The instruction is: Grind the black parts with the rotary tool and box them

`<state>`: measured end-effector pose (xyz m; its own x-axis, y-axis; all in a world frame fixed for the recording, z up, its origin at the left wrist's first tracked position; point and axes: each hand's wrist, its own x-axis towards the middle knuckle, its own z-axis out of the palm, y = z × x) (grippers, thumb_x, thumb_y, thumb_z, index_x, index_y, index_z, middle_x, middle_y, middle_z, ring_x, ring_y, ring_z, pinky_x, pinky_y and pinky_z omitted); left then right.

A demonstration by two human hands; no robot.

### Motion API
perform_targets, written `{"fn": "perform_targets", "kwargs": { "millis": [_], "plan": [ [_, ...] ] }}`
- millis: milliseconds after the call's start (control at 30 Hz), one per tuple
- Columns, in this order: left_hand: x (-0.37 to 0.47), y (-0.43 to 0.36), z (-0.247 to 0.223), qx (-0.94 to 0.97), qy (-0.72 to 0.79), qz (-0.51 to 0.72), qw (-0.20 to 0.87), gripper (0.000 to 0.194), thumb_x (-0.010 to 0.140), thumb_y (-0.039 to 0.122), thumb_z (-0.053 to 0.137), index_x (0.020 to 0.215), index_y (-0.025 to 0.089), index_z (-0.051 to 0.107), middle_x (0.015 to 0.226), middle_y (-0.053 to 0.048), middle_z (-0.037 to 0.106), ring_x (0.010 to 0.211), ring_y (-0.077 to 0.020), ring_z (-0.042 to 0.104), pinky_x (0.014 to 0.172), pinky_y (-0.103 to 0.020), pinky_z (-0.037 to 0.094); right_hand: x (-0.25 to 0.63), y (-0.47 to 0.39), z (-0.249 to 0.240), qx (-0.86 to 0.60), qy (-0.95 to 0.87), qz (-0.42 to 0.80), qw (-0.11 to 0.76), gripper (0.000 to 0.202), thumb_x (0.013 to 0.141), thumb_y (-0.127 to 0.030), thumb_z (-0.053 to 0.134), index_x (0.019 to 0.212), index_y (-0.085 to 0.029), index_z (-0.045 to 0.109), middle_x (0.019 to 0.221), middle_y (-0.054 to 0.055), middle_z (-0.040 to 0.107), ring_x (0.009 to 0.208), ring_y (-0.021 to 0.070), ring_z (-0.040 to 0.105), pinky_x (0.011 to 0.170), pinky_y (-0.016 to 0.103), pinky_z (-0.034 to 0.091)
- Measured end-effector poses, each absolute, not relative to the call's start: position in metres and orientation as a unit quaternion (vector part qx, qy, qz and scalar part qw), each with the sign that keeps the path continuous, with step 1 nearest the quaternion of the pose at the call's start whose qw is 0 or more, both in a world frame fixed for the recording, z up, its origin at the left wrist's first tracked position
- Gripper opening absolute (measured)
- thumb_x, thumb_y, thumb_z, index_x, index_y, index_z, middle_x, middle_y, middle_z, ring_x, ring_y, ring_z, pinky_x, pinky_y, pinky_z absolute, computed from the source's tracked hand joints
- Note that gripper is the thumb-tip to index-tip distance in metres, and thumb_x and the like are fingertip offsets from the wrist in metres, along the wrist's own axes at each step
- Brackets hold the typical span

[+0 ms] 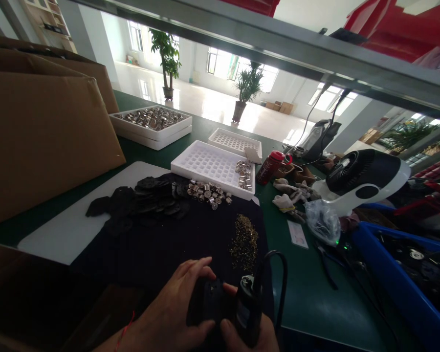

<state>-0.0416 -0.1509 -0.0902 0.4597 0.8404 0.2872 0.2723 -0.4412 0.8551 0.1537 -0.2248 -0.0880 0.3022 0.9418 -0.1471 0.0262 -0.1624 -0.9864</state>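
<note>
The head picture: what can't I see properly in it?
In the head view:
Right hand: partly behind the black tool.
Black piece in the left hand: details lost in shadow.
Gold bits: too small to tell their shape.
Blue bin: cut off by the right edge.

At six o'clock in the head view, a dark, blocky piece (213, 296) is held, its outline largely lost in shadow, a small pale spot near its upper edge. Just beside it, at three o'clock, a black cylindrical tool (246, 304) is gripped nearly upright, with a silvery upper end (248, 280) and a cable (285, 274) arching toward one o'clock, then down.
</note>
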Motion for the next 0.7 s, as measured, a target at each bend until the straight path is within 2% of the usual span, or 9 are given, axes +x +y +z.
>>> {"fn": "perform_targets", "kwargs": {
  "millis": [233,400,533,700],
  "plan": [
    [-0.040,-0.151,-0.093,0.769,0.371,0.370,0.367,0.104,0.069,0.007,0.074,0.161,0.036,0.035,0.132,-0.006,0.068,0.128,-0.0353,0.060,0.115,-0.055,0.051,0.152,-0.226,-0.098,-0.608,-0.395,0.450,0.521,0.065,0.075,-0.067,0.085,0.120,-0.021,0.082,0.115,0.016,0.082,0.111,0.0359,0.077,0.099,0.043,0.061],
    [-0.041,-0.152,-0.100,0.776,0.357,0.375,0.361,0.102,0.072,0.009,0.076,0.161,0.035,0.034,0.131,-0.007,0.069,0.128,-0.0363,0.062,0.119,-0.060,0.046,0.152,-0.225,-0.100,-0.626,-0.397,0.432,0.514,0.064,0.074,-0.067,0.085,0.119,-0.022,0.083,0.114,0.015,0.082,0.108,0.0370,0.078,0.097,0.044,0.062],
    [-0.043,-0.153,-0.109,0.769,0.366,0.362,0.380,0.102,0.072,0.009,0.076,0.162,0.035,0.035,0.133,-0.008,0.068,0.129,-0.0364,0.063,0.118,-0.057,0.050,0.153,-0.226,-0.098,-0.628,-0.398,0.434,0.509,0.063,0.074,-0.066,0.084,0.119,-0.023,0.083,0.116,0.015,0.082,0.112,0.0367,0.077,0.103,0.045,0.059],
    [-0.045,-0.151,-0.112,0.764,0.367,0.346,0.403,0.102,0.073,0.013,0.078,0.163,0.033,0.035,0.133,-0.008,0.069,0.125,-0.0345,0.067,0.122,-0.056,0.045,0.153,-0.225,-0.092,-0.626,-0.386,0.450,0.507,0.061,0.074,-0.064,0.085,0.119,-0.023,0.083,0.111,0.013,0.083,0.106,0.0352,0.079,0.093,0.041,0.063]
  ]
}}
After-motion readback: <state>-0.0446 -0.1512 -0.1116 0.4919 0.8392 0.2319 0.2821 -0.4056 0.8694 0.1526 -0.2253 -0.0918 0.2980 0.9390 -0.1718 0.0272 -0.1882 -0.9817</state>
